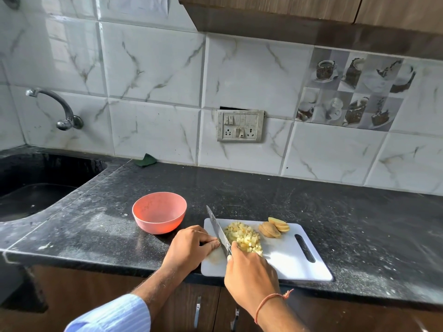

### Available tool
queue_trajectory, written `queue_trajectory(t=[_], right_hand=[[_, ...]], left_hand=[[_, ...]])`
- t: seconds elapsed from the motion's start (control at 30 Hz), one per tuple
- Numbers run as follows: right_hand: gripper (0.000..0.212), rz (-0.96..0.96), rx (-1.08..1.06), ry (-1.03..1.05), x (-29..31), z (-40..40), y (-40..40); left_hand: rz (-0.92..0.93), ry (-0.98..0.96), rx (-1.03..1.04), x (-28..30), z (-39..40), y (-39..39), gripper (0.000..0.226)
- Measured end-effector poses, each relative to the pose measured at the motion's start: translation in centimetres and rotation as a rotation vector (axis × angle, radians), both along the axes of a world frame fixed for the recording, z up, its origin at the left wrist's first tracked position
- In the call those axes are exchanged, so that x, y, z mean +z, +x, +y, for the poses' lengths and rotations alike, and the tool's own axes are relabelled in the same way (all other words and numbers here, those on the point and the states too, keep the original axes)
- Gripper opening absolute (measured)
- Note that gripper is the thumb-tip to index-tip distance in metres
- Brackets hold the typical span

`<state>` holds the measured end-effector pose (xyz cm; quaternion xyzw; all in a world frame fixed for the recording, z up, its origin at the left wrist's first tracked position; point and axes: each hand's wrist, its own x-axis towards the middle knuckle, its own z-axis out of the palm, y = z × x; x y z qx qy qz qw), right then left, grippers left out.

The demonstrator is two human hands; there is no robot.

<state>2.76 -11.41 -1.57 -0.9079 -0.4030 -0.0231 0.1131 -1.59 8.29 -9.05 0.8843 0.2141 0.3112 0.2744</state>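
A white cutting board (290, 262) lies at the counter's front edge. On it sits a heap of small yellow potato cubes (243, 236), with several potato slices (274, 227) behind it to the right. My right hand (251, 271) grips the handle of a knife (218, 230), whose blade points away along the left side of the cubes. My left hand (189, 246) rests with curled fingers on the board's left edge, its fingertips next to the blade. An empty pink bowl (159, 212) stands left of the board.
The black speckled counter (311, 204) runs right and back to a tiled wall with a socket panel (240, 125). A dark sink (36, 188) with a wall tap (60, 109) lies at the left. A green cloth (146, 160) sits by the wall. Wooden cabinets hang overhead.
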Motion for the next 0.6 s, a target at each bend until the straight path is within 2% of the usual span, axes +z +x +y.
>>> queue_trajectory(t=[0.13, 0.33, 0.6], right_hand=[[0.042, 0.006, 0.004, -0.036, 0.0, 1.2, 0.4], [0.057, -0.081, 0.062, -0.123, 0.2, -0.4, 0.2], [0.057, -0.094, 0.049, -0.115, 0.1, -0.6, 0.4]], left_hand=[[0.052, -0.042, -0.039, 0.1, 0.7, -0.3, 0.010], [0.052, -0.121, -0.040, 0.1, 0.8, -0.6, 0.007], [0.051, -0.117, -0.038, 0.2, 1.1, -0.6, 0.011]])
